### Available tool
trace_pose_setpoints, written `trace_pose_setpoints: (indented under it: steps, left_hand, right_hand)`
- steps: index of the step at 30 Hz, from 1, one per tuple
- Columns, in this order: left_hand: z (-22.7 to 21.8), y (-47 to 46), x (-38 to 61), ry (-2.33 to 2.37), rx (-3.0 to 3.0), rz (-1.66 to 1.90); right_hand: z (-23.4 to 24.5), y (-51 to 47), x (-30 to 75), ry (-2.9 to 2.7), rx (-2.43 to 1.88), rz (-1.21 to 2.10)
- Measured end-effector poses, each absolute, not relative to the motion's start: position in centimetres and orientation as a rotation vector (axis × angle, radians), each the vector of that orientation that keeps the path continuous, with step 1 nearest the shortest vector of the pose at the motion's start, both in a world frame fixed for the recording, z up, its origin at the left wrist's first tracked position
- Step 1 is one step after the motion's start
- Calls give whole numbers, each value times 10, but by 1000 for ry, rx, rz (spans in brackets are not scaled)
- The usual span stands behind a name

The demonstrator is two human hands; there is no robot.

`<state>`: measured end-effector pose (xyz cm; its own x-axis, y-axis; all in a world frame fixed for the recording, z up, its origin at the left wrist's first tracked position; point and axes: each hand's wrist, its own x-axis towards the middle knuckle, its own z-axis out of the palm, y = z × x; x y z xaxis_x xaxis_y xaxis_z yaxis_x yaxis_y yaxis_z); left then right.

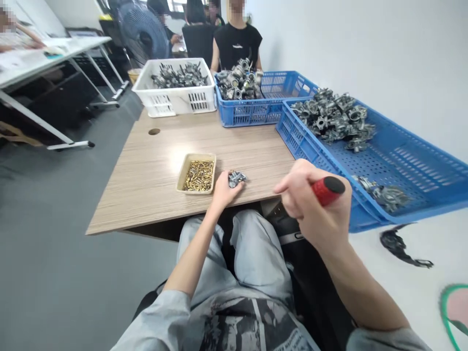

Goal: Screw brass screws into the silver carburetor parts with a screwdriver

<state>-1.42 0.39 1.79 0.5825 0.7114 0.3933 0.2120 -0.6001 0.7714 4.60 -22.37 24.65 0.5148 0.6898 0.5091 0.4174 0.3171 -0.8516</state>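
My left hand (223,190) rests on the table near its front edge, its fingers closed around a small grey cast-metal carburetor (237,179). Part of that piece is hidden by the fingers. Raised to the right of it, my right hand (310,202) is wrapped round a red-handled screwdriver (323,192) with a black end cap. Its shaft is out of sight behind the hand. Just left of my left hand stands a cream plastic tray (179,181), filled with brass-coloured screws (199,175).
A white crate (175,100) and a blue crate (248,114), both with metal parts, line the table's (146,180) far side. Another blue crate (413,161) with carburetors stands at right. A person (237,46) sits opposite; a fan (144,34) stands behind.
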Motion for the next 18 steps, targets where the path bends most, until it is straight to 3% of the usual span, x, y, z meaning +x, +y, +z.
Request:
trace_pose_setpoints:
  steps: [10, 18]
  left_hand:
    - [23, 5, -16, 735, 2140, 899]
    - [31, 2, -19, 744, 2142, 891]
  right_hand:
    - [204, -197, 120, -1093, -1588, 83]
    - [184, -196, 142, -1396, -1733, 181]
